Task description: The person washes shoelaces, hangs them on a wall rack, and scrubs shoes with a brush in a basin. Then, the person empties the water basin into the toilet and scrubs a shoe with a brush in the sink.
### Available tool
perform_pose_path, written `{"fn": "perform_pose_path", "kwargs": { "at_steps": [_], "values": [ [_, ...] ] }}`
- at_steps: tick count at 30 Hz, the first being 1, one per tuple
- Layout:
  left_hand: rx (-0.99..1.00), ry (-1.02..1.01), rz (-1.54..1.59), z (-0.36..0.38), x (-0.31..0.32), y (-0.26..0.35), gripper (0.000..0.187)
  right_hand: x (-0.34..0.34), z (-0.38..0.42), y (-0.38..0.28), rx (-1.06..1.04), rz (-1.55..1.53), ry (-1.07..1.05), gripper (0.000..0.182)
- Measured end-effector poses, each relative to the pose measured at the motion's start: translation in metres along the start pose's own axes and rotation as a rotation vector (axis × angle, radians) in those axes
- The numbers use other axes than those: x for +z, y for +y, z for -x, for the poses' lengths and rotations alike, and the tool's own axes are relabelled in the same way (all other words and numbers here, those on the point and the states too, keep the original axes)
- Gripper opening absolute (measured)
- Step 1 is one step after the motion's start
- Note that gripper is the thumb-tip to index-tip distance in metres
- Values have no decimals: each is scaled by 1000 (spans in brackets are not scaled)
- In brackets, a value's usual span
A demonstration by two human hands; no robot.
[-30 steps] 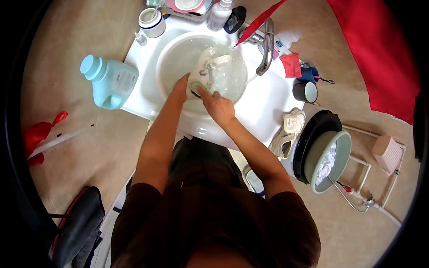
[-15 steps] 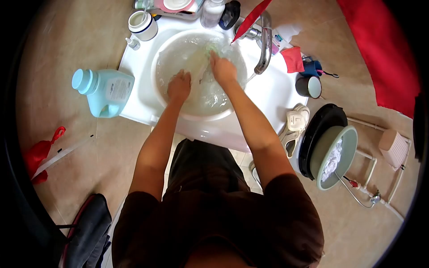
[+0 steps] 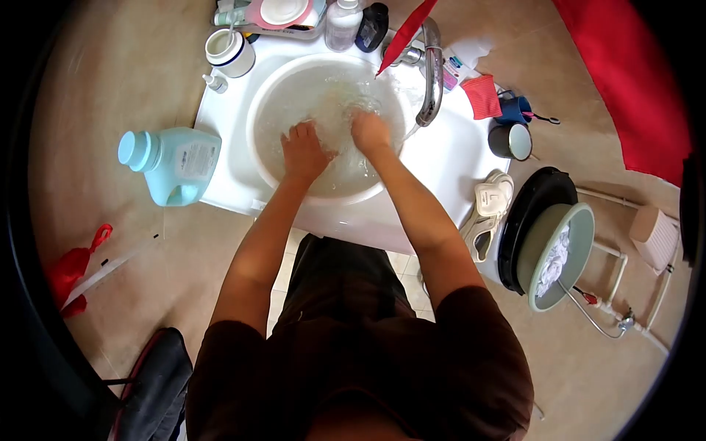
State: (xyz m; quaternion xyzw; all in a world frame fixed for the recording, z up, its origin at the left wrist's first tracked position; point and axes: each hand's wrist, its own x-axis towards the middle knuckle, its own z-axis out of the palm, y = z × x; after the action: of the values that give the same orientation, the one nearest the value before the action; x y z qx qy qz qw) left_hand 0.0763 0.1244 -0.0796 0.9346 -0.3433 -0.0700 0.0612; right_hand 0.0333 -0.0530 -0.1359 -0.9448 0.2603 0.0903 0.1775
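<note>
A round white basin point(image 3: 259, 158) full of cloudy water sits in the white sink point(image 3: 228, 158). Over the basin's near left part is my left hand point(image 3: 306, 149), back up, fingers spread and thumb out, its tips at the water. My right hand point(image 3: 369, 132) dips into the water on the right side; its fingers are under the surface, and I cannot tell what they hold. Pale yellowish and whitish patches show in the water beyond both hands. The chrome faucet point(image 3: 432, 81) arches at the basin's right, with a red cloth tip point(image 3: 397, 48) hanging beside it.
A light blue detergent jug point(image 3: 176, 163) stands at the sink's left edge. Bottles and a white jar point(image 3: 229, 53) line the back. On the right are an enamel mug point(image 3: 510, 141), white shoes point(image 3: 488, 209) and a green basin point(image 3: 575, 257) holding white cloth.
My left hand has turned palm down with its fingers spread and shifted slightly right. My right hand has moved a little nearer and deeper into the water.
</note>
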Motion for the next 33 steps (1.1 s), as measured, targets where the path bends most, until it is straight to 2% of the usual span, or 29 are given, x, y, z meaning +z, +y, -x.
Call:
{"fn": "perform_pose_path", "kwargs": {
  "at_steps": [1, 3, 4, 5, 8, 9, 10, 12, 13, 16, 19, 22, 23, 25, 26, 28, 29, 31, 33],
  "values": [
    [-33, -106, 33, -2, 0, 0, 88, -21, 23, -18, -66, -49, -13, 28],
    [0, -28, 50, -7, 45, -14, 91, -36, 46, -41, -173, -86, -29, 28],
    [15, 11, 54, -7, 48, -15, 92, -36, 50, -49, -213, -78, -25, 27],
    [-9, -37, 90, -6, 50, -15, 93, -36, 52, -53, -254, -74, -18, 27],
    [-63, -163, 168, -8, -2, -2, 95, -22, 8, -38, -209, 81, 12, 27],
    [-74, -202, 188, -8, -9, 0, 96, -10, -11, -27, -95, 114, -26, 33],
    [-84, -242, 208, -9, -12, 0, 97, -14, -14, -25, -90, 80, 8, 32],
    [-114, -171, 217, -10, -5, 0, 97, -19, -17, -18, -67, 15, 72, 31],
    [-127, -141, 231, -7, 0, 2, 97, -13, -13, -20, 15, -142, 89, 32],
    [-316, -288, 578, -8, -2, -10, 89, -15, 7, -31, -63, -200, 13, 33],
    [-359, -628, 1031, -4, -39, -24, 90, -48, 51, -51, -316, -322, -130, 34],
    [-341, -401, 329, 3, -32, -2, 90, -55, 54, -56, -405, 47, -14, 38],
    [-264, -294, 222, 6, -28, -1, 90, -56, 46, -51, -364, 13, 83, 41],
    [-110, -77, 9, 12, -21, 1, 89, -55, 18, -35, -211, 68, 90, 40],
    [-64, -37, -36, 14, -20, 2, 86, -53, 7, -26, -133, 95, 95, 39],
    [31, 42, -126, 18, -21, 5, 78, -47, -1, -10, -92, -51, 159, 39],
    [-3, 21, -108, 16, -22, 6, 76, -43, -5, -5, -71, -124, 193, 39],
    [-79, -23, -64, 13, -22, 10, 72, -56, 19, -21, -112, -69, 76, 39],
    [-42, 2, -131, 13, -10, 9, 66, -75, 54, -45, -179, -13, -43, 38]
  ]
}}
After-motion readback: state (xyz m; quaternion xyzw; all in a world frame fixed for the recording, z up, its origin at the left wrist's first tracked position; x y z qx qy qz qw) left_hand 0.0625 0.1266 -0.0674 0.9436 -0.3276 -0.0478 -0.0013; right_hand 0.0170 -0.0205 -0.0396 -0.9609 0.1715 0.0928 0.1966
